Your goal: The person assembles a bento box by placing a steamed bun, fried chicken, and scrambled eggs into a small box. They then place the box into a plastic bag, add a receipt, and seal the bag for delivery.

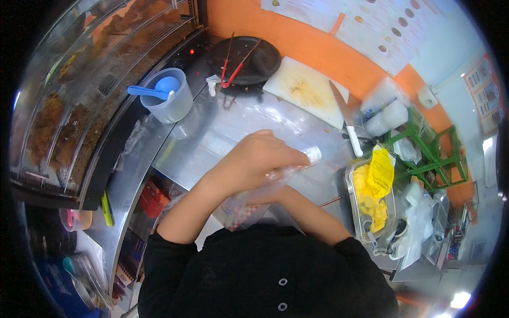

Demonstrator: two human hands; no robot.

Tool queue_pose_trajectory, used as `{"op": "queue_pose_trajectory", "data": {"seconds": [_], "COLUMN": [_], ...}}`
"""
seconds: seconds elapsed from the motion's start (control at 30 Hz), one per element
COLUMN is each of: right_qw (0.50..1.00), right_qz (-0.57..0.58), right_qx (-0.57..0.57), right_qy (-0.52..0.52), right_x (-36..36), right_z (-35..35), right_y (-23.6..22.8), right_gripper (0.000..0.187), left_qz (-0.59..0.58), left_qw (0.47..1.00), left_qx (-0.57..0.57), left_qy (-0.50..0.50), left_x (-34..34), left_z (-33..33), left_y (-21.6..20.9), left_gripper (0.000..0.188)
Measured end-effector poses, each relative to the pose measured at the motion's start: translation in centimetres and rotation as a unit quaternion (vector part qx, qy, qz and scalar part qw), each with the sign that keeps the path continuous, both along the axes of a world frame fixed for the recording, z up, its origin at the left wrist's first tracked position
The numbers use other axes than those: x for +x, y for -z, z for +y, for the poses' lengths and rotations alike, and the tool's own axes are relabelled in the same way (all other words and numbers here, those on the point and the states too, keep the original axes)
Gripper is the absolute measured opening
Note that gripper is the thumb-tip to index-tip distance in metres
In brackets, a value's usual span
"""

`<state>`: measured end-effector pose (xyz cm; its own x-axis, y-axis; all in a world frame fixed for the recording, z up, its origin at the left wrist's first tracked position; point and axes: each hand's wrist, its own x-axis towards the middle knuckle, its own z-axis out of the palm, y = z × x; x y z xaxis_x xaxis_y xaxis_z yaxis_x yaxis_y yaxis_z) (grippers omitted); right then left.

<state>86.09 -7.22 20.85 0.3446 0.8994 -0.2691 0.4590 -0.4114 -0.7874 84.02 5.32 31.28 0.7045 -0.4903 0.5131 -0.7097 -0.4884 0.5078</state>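
Observation:
My left hand (262,159) reaches across the middle of the metal counter, its fingers curled closed. At its fingertips is a small white piece with grey print (313,155), roughly tube-shaped; its kind is unclear. A clear plastic bag (238,204) hangs under my left wrist, with red-and-white checked paper (248,213) showing through it. My right hand (268,196) lies below the left one, against the bag. Its fingers are mostly hidden by the left hand and the plastic, so their grip does not show.
Around the metal counter (222,132) stand a tub (172,108) with blue scoops, a black round pan (254,58) with red-handled tongs (230,74), a cutting board (302,90), a knife (347,122), and a metal tray (391,217) of yellow food. A glass display case (79,106) borders the left.

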Motion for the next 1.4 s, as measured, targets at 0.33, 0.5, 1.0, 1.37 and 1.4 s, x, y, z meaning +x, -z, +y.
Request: {"op": "queue_pose_trajectory", "data": {"seconds": [0.33, 0.5, 1.0, 1.37, 1.4], "right_qw": [0.905, 0.953, 0.906, 0.865, 0.819], "right_qz": [0.193, -0.173, 0.236, 0.460, 0.528], "right_qx": [0.363, 0.248, 0.148, 0.190, 0.194], "right_qy": [0.104, -0.022, 0.318, 0.057, 0.116], "right_x": [1.7, 1.0, 6.9, -3.4, -4.2], "right_z": [-2.0, -0.8, -5.7, -5.9, -5.8], "right_y": [2.3, -1.4, 1.7, 7.0, 6.6], "right_gripper": [0.024, 0.018, 0.052, 0.060, 0.060], "left_qz": [0.370, 0.124, 0.178, 0.110, 0.082], "left_qw": [0.921, 0.934, 0.712, 0.954, 0.975], "left_qx": [-0.064, 0.167, -0.661, -0.149, -0.094], "left_qy": [-0.108, -0.292, -0.155, -0.234, -0.182], "left_x": [-9.3, -9.8, -7.3, -9.8, -9.9], "left_z": [9.8, 1.2, -0.3, -0.4, -0.8], "left_y": [8.5, 13.0, 11.9, 6.9, 6.7], "left_gripper": [0.119, 0.088, 0.035, 0.040, 0.040]}}
